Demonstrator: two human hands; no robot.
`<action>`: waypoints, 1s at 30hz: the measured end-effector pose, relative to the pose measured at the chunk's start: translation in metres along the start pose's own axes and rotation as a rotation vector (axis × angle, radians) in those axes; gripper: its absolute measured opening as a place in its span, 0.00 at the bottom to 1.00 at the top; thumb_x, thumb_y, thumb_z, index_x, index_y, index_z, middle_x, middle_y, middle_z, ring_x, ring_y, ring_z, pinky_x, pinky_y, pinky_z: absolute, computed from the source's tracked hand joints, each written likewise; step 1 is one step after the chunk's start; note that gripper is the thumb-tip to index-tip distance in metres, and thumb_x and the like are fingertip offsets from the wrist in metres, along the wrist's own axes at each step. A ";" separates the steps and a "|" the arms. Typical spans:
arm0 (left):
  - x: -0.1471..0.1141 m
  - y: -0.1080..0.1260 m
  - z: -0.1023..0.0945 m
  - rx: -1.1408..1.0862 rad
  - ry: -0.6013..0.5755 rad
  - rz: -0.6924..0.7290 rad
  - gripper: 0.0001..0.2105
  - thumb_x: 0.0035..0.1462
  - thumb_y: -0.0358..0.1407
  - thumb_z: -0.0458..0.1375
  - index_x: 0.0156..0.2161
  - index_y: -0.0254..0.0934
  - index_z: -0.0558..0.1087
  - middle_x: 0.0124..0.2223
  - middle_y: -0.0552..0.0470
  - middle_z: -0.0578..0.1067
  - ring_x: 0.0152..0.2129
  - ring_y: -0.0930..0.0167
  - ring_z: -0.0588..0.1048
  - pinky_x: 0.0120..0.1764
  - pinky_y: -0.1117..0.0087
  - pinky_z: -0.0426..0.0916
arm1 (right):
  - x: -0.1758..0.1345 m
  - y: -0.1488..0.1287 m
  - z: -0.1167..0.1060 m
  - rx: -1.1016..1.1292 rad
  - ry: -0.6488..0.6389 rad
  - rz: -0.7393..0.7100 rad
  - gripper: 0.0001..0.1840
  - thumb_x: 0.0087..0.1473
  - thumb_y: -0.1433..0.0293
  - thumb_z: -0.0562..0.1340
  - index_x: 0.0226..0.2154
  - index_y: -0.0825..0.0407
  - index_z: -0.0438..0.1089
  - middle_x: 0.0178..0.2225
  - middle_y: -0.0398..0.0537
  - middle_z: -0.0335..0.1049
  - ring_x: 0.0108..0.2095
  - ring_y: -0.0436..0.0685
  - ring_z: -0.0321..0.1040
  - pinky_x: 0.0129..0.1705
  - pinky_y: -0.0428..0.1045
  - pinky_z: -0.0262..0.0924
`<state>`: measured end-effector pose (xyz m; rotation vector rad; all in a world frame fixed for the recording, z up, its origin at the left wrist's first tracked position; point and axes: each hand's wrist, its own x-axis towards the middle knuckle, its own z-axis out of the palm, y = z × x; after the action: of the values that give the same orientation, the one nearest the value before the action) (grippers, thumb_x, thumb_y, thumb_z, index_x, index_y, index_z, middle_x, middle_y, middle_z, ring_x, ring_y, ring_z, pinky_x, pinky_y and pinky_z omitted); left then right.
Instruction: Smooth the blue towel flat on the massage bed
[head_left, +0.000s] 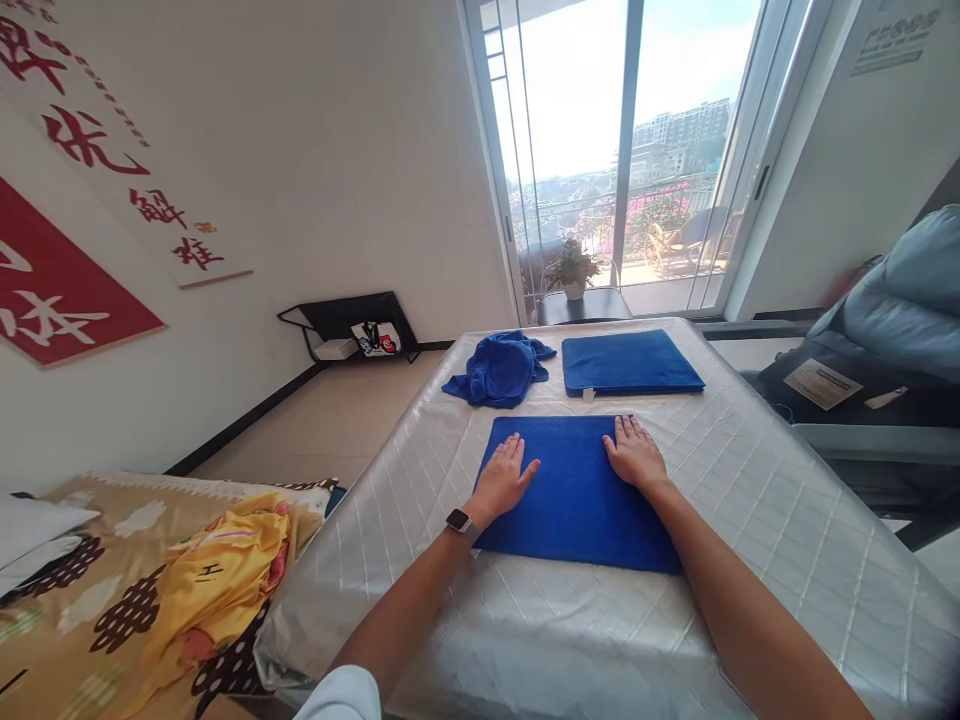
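Observation:
A blue towel [574,500] lies spread flat on the silvery mattress [390,560] in front of me. My left hand [507,478] rests palm down near its left edge, fingers stretched out, a watch on the wrist. Toward the far right corner of the same towel, my right hand [634,450] also lies flat with its fingers extended. Beyond the left hand sits a crumpled blue towel [504,370] in a heap. Behind the right hand is a neat flat stack of blue towels [634,362] with a small white tag at its near edge.
On the left, a lower bed [82,580] carries a yellow cloth [225,560]. A grey-blue armchair [900,300] stands close on the right. Past the mattress's far edge are a small table [585,306] with a potted plant [573,268] and a glass sliding door [626,150].

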<state>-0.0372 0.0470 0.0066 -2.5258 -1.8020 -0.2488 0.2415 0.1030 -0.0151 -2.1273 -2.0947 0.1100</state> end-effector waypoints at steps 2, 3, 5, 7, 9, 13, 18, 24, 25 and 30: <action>0.005 0.031 -0.001 -0.025 0.003 0.197 0.35 0.69 0.54 0.31 0.68 0.30 0.56 0.70 0.41 0.56 0.68 0.66 0.53 0.67 0.64 0.47 | -0.001 -0.001 -0.002 0.008 -0.003 0.002 0.38 0.67 0.56 0.39 0.69 0.64 0.46 0.71 0.58 0.41 0.71 0.60 0.35 0.69 0.55 0.34; 0.010 0.049 0.000 -0.039 0.008 0.284 0.35 0.69 0.54 0.31 0.68 0.32 0.55 0.70 0.43 0.56 0.68 0.66 0.52 0.67 0.64 0.46 | -0.002 -0.001 -0.003 0.009 -0.002 0.005 0.38 0.67 0.57 0.39 0.69 0.64 0.45 0.71 0.59 0.41 0.71 0.61 0.36 0.69 0.55 0.34; 0.028 0.083 0.004 -0.071 0.029 0.399 0.35 0.69 0.54 0.32 0.69 0.33 0.54 0.70 0.44 0.56 0.68 0.67 0.51 0.68 0.64 0.45 | -0.003 0.001 -0.003 -0.006 -0.003 -0.011 0.37 0.66 0.59 0.40 0.69 0.65 0.45 0.71 0.60 0.41 0.71 0.62 0.36 0.69 0.56 0.35; 0.054 0.112 0.011 -0.112 0.035 0.418 0.34 0.70 0.54 0.31 0.69 0.32 0.53 0.70 0.43 0.56 0.68 0.67 0.51 0.67 0.63 0.46 | -0.005 0.005 -0.001 -0.039 -0.002 -0.052 0.36 0.65 0.63 0.42 0.69 0.65 0.45 0.71 0.59 0.40 0.71 0.61 0.35 0.69 0.56 0.36; 0.082 0.130 0.019 -0.161 0.001 0.365 0.34 0.70 0.52 0.30 0.69 0.30 0.53 0.70 0.42 0.56 0.67 0.66 0.53 0.67 0.62 0.48 | -0.005 0.009 0.003 -0.070 0.008 -0.088 0.35 0.63 0.67 0.43 0.70 0.64 0.45 0.72 0.57 0.39 0.71 0.60 0.34 0.69 0.54 0.36; 0.118 0.132 0.036 -0.209 -0.059 0.219 0.34 0.70 0.52 0.29 0.68 0.33 0.55 0.69 0.42 0.58 0.67 0.66 0.54 0.67 0.59 0.49 | -0.002 0.010 0.008 -0.065 0.031 -0.052 0.34 0.64 0.68 0.41 0.69 0.61 0.47 0.71 0.55 0.42 0.71 0.59 0.37 0.69 0.54 0.39; 0.105 0.084 0.042 -0.166 -0.002 0.114 0.36 0.68 0.56 0.29 0.69 0.35 0.56 0.70 0.45 0.56 0.68 0.65 0.51 0.68 0.58 0.45 | 0.001 0.003 0.004 -0.045 0.029 -0.012 0.37 0.66 0.59 0.39 0.69 0.65 0.47 0.71 0.58 0.43 0.70 0.61 0.39 0.69 0.55 0.37; 0.074 -0.008 0.028 -0.069 -0.033 -0.142 0.38 0.67 0.56 0.29 0.70 0.32 0.53 0.71 0.43 0.53 0.69 0.63 0.49 0.68 0.57 0.44 | 0.000 0.002 0.000 -0.009 0.001 0.010 0.38 0.66 0.57 0.38 0.69 0.64 0.46 0.71 0.57 0.41 0.71 0.60 0.37 0.69 0.55 0.35; 0.070 -0.020 0.027 -0.056 -0.037 -0.179 0.38 0.67 0.56 0.29 0.69 0.30 0.52 0.71 0.41 0.53 0.69 0.62 0.49 0.68 0.57 0.44 | 0.000 0.002 0.001 -0.011 0.000 0.009 0.38 0.66 0.57 0.38 0.69 0.64 0.46 0.71 0.57 0.41 0.71 0.60 0.36 0.69 0.55 0.35; 0.062 -0.043 0.027 -0.060 -0.021 -0.241 0.40 0.67 0.57 0.29 0.69 0.26 0.51 0.71 0.38 0.51 0.69 0.61 0.49 0.67 0.59 0.44 | 0.002 0.004 0.003 -0.028 0.000 0.007 0.39 0.66 0.57 0.38 0.69 0.65 0.45 0.71 0.57 0.41 0.71 0.60 0.36 0.69 0.55 0.35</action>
<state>-0.0552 0.1227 -0.0144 -2.3540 -2.1387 -0.2870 0.2448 0.1048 -0.0188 -2.1512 -2.1013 0.0821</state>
